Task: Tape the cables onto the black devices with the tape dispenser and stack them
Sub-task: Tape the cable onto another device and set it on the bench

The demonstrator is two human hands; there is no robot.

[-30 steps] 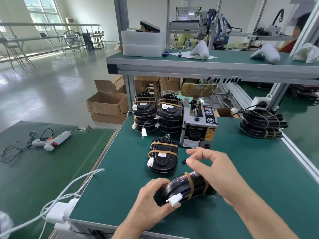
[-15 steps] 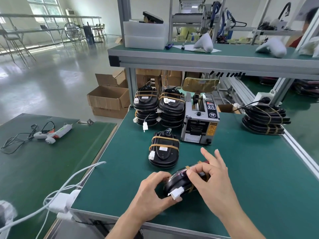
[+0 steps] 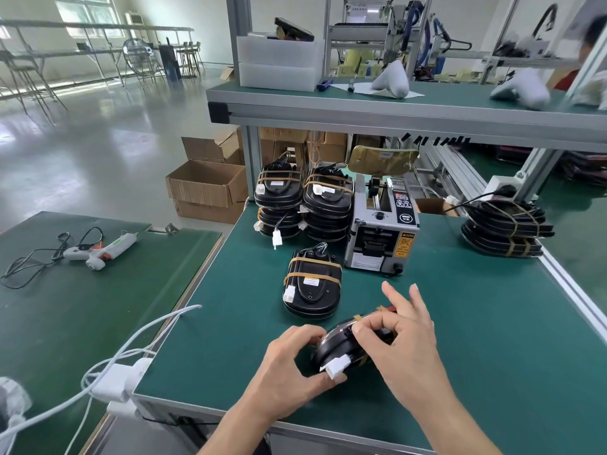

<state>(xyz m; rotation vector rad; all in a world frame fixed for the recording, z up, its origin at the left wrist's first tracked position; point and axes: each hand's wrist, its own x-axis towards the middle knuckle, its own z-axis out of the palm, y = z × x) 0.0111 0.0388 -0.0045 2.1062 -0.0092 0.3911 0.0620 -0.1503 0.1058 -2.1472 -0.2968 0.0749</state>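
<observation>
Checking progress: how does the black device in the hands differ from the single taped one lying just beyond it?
The held device is tilted on edge, gripped by the left hand and right hand; the lone device lies flat, untouched. The held one's white connector hangs at its near edge; the lone one's sits on top. Both are black with tan tape bands.

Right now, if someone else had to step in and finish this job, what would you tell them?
Left hand grips the near end of the black device at the table's front edge. Right hand pinches the tape on its top.
Done: one taped device lies alone mid-table; two stacks stand beside the tape dispenser, another stack far right.
Left: finish pressing the tape down, then stack this device, probably on the lone one.
</observation>
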